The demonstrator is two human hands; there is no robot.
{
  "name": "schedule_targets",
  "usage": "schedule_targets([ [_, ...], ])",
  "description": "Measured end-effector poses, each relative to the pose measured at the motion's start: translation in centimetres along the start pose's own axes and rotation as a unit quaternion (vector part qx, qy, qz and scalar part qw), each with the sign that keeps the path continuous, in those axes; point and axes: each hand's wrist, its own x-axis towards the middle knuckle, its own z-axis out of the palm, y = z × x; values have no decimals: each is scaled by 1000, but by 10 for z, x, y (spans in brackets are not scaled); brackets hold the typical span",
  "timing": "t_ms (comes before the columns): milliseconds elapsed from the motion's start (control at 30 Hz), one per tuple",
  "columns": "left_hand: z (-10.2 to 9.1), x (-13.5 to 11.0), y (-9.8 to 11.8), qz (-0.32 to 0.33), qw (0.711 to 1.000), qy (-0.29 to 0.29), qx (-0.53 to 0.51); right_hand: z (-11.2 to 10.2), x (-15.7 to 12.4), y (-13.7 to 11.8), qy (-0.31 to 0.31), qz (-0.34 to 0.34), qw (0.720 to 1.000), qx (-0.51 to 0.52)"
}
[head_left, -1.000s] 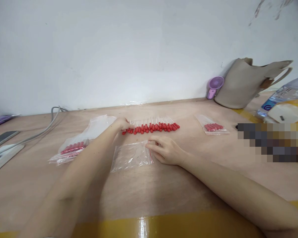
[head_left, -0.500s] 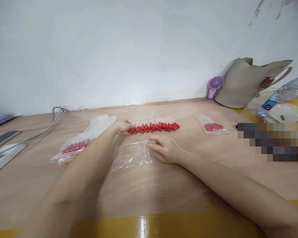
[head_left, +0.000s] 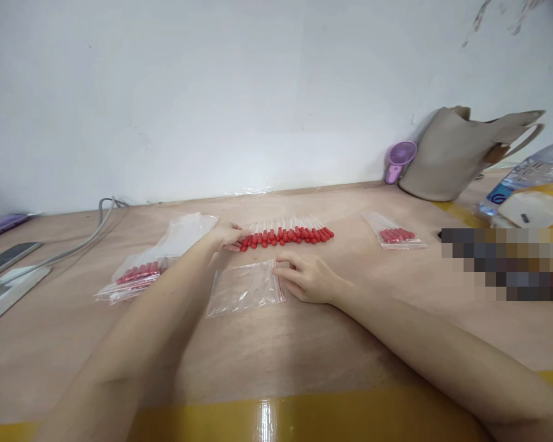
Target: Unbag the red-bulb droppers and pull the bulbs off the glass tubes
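Several white sticks with red bulbous tips (head_left: pixel 288 234) lie side by side in a row, red ends toward me. At the left end of this row is my left hand (head_left: pixel 228 236), its fingers somewhat apart and the fingertips against the outermost sticks; I see nothing lifted in it. In front of the row, a clear zip bag (head_left: pixel 242 287) lies flat with its red-lined opening on the right. My right hand (head_left: pixel 309 277) pinches that opening edge between thumb and fingers.
A filled bag of red-tipped sticks (head_left: pixel 396 234) lies right; more bags (head_left: pixel 138 273) lie left, partly behind my forearm. A phone (head_left: pixel 9 258), a power strip (head_left: pixel 13 294) and a cable are far left. A purple fan (head_left: pixel 400 161), grey bag (head_left: pixel 456 153) and water bottle (head_left: pixel 525 175) stand right.
My left hand has shifted very slightly left at the row's end. My right hand and the zip bag have stayed in place.
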Motion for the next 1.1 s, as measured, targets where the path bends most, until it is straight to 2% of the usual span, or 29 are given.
schedule_targets([
  [167, -8, 3, -7, 3, 1000, 14, 19, 0, -1, 1, -17, 7, 1000, 23],
  [267, -9, -5, -17, 35, 996, 70, 36, -2, 1, -1, -13, 30, 998, 58],
  [333, -6, -15, -29, 88, 986, 131, 55, -6, 2, -3, -27, 42, 995, 91],
  [400, -1, -27, -44, 185, 965, 162, 88, -10, 4, -6, -68, 35, 990, 122],
  [433, 2, -33, -51, 237, 954, 151, 103, -11, 5, -7, -93, 26, 986, 133],
  [500, 7, -43, -63, 308, 940, 92, 114, -12, 5, -8, -139, 10, 979, 149],
  [567, 8, -51, -69, 323, 940, 30, 108, -12, 5, -8, -170, 3, 971, 165],
  [633, 5, -57, -68, 309, 944, -20, 119, -12, 4, -6, -184, 5, 966, 184],
  [767, -7, -71, -56, 228, 945, -152, 178, -9, 0, -5, -177, 17, 959, 222],
  [867, -20, -76, -52, 207, 945, -183, 174, -5, -4, -6, -133, 35, 961, 240],
  [933, -35, -73, -54, 200, 963, -140, 117, -3, -6, -6, -93, 56, 967, 230],
  [967, -44, -70, -56, 188, 974, -90, 84, -3, -7, -5, -72, 66, 972, 214],
  [1033, -65, -62, -58, 153, 984, 70, 56, -5, -7, -1, -35, 77, 984, 158],
  [1067, -75, -59, -59, 117, 983, 124, 66, -8, -6, 3, -23, 88, 989, 120],
  [1100, -84, -57, -58, 87, 985, 130, 70, -13, -5, 8, -18, 109, 991, 78],
])
